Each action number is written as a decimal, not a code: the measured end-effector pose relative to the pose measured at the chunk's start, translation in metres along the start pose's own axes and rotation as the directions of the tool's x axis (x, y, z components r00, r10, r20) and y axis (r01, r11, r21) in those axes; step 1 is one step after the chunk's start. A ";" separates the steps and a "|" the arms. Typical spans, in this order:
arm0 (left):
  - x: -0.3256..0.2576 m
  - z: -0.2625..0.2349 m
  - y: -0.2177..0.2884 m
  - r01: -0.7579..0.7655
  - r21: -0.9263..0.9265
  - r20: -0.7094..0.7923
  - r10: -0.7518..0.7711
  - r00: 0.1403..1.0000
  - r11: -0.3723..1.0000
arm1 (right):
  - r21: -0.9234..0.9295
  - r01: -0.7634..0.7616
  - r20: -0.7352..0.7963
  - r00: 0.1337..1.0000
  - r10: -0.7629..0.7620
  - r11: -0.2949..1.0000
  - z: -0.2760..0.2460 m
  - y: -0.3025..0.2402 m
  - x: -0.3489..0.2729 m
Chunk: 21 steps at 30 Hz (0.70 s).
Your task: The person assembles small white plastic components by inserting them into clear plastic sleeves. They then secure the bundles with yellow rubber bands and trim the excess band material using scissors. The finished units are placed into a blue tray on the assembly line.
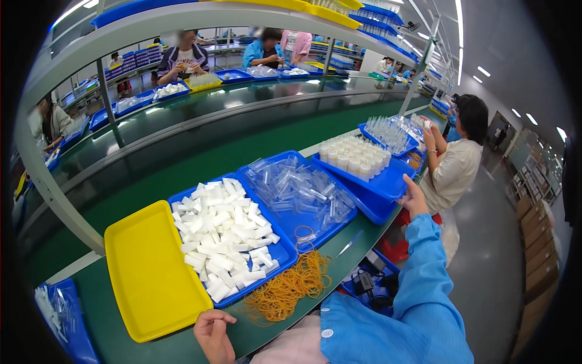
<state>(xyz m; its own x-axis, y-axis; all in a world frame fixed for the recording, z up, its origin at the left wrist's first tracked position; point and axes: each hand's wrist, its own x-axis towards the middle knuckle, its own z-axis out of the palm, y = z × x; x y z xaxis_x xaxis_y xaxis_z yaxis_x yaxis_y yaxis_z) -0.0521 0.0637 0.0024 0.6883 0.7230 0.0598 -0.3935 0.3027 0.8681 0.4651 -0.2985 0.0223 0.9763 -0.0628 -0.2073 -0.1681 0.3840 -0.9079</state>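
Observation:
My right hand (pixel 413 199) reaches out to the right and grips the near right corner of a blue tray (pixel 388 185). Rows of white cylindrical pieces (pixel 354 156) stand in that tray, which overlaps another blue tray (pixel 374 208) below it. My left hand (pixel 215 337) is by the bench's near edge, its fingers curled in and nothing visible in them. Just beyond it lies a yellow tray (pixel 154 273) with nothing in it. Close by on the right are a heap of orange rubber bands (pixel 291 288) and a blue tray of white foam-like blocks (pixel 227 236).
A blue tray of clear plastic tubes (pixel 297 188) sits mid-bench; a pen-like tool (pixel 350 242) lies near the edge. A green conveyor belt (pixel 200 151) runs behind. A co-worker (pixel 458 158) is at the right, and others sit across. Metal posts (pixel 60 194) support the overhead shelf.

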 end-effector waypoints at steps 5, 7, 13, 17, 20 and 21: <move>0.005 0.008 0.000 -0.011 -0.048 -0.060 0.008 0.998 0.999 | 0.131 0.036 -0.098 0.995 -0.023 0.991 -0.035 0.010 0.038; 0.005 0.007 -0.001 -0.009 -0.051 -0.081 0.005 0.997 0.999 | 0.105 0.095 -0.097 0.992 -0.085 0.990 -0.040 -0.006 0.051; 0.007 -0.003 0.000 -0.173 0.062 -0.324 0.184 0.928 0.983 | 0.131 0.164 0.018 0.986 -0.168 0.978 0.035 -0.038 0.043; 0.008 0.005 0.006 -0.205 0.303 -0.350 0.309 0.884 0.931 | 0.100 0.027 0.157 0.987 -0.043 0.995 0.100 -0.045 0.031; 0.001 0.013 0.001 -0.127 0.432 -0.403 0.317 0.858 0.893 | 0.063 0.060 0.332 0.940 -0.078 0.996 0.186 -0.021 0.028; -0.006 0.010 -0.005 -0.082 0.454 -0.414 0.292 0.862 0.887 | 0.039 0.057 0.388 0.919 -0.067 0.998 0.212 -0.010 0.032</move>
<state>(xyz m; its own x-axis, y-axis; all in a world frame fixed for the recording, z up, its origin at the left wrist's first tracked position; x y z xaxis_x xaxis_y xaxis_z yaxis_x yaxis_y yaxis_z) -0.0483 0.0512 0.0026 0.2260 0.9689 0.1005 -0.1292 -0.0724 0.9890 0.5268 -0.1086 0.1018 0.9617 0.2739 0.0119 -0.1071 0.4153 -0.9034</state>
